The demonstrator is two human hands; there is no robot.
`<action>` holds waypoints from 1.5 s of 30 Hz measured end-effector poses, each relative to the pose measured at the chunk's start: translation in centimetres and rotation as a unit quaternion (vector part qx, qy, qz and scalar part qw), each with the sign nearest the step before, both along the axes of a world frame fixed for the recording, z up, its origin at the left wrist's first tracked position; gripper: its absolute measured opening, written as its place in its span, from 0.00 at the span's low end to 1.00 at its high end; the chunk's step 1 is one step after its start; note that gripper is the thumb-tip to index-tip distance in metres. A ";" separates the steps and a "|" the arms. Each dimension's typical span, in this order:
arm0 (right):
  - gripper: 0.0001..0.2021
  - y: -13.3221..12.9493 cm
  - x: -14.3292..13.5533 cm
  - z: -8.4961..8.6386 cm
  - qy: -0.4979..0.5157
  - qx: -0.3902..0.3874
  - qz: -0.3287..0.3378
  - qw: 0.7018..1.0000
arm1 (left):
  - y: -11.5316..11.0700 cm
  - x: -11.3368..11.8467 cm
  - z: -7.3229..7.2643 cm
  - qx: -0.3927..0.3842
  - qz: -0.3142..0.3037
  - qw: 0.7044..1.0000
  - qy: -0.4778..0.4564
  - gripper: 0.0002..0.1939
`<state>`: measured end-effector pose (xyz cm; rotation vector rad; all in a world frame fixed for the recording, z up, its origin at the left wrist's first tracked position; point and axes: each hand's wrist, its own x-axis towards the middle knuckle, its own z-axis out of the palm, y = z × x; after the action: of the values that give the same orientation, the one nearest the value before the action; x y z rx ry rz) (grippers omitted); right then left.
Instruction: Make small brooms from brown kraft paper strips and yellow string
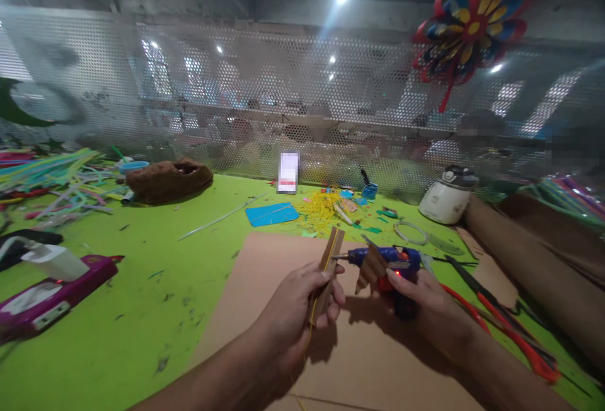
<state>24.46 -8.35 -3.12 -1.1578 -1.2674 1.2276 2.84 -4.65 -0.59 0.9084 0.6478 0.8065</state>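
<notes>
My left hand [295,294] is closed around a narrow brown strip [336,246], tilted upright, its material unclear. A thin yellow cord [312,315] runs along the strip and trails below my hand. My right hand [432,304] grips a blue hot glue gun [410,260], on which a small red light glows. The gun's metal nozzle points left and is at the strip, close to the cord; whether it touches cannot be made out. A small folded brown piece [372,265] sits by my right fingertips, in front of the gun. Beneath both hands lies a tan sheet [255,272].
A purple power strip [101,269] with a white plug is at left. Yellow scraps [326,206], a blue piece [271,214] and a lit phone [288,173] are ahead. Red-handled scissors [515,335], a white jar [447,200] and another person's arm [524,260] are at right.
</notes>
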 end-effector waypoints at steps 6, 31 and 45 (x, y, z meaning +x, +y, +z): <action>0.16 1.0 0.3 0.4 -0.006 0.039 -0.084 0.996 | 0.0 0.0 -0.1 -0.013 -0.008 1.000 -0.017 0.12; 0.15 5.7 -1.1 -0.9 -0.555 0.275 -0.144 0.772 | 1.7 -0.3 -0.8 0.026 0.053 0.997 0.049 0.10; 0.27 2.2 -5.8 3.7 -0.247 0.147 -0.161 0.944 | 0.0 0.6 -0.8 0.132 0.050 0.985 0.095 0.04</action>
<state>18.69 -6.13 0.55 -1.4269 -1.4888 0.4945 3.44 -4.62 -1.43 1.2124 0.7684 0.9168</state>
